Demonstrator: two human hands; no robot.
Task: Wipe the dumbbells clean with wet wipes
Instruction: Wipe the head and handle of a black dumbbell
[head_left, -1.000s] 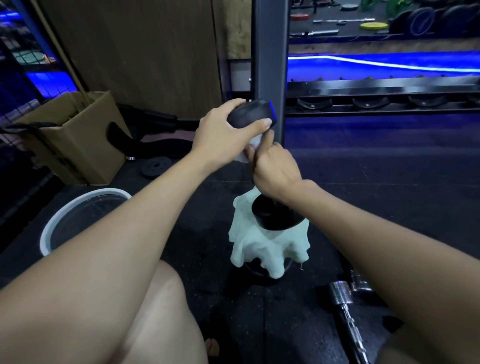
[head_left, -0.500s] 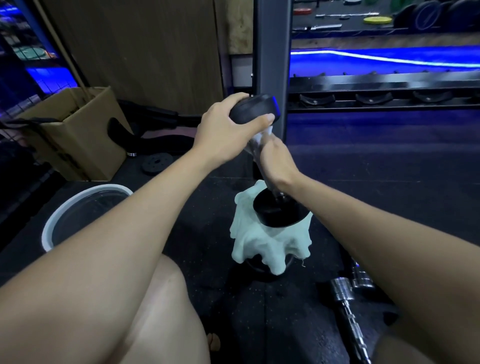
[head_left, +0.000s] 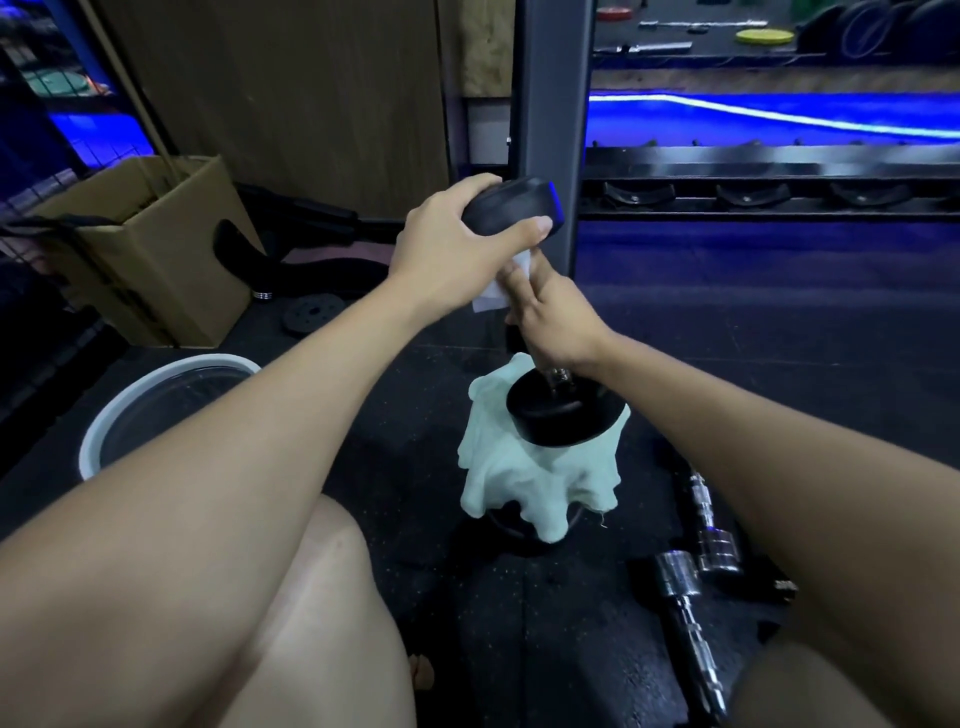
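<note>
Gripping one black dumbbell (head_left: 563, 415) – left hand (head_left: 447, 249) on top; right hand (head_left: 558, 322) fingers pinch one wipe (head_left: 498, 296).

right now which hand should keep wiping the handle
Right hand: it grips the white wet wipe around the black dumbbell's handle, while the left hand grips its top weight, steadying it upright.

The right hand (head_left: 558, 322) and wet wipe (head_left: 501, 291) hide the dumbbell (head_left: 563, 415) handle; the pale cloth (head_left: 535, 483) covers whatever stands under it; the chrome bar (head_left: 691, 623) runs behind the forearm
</note>
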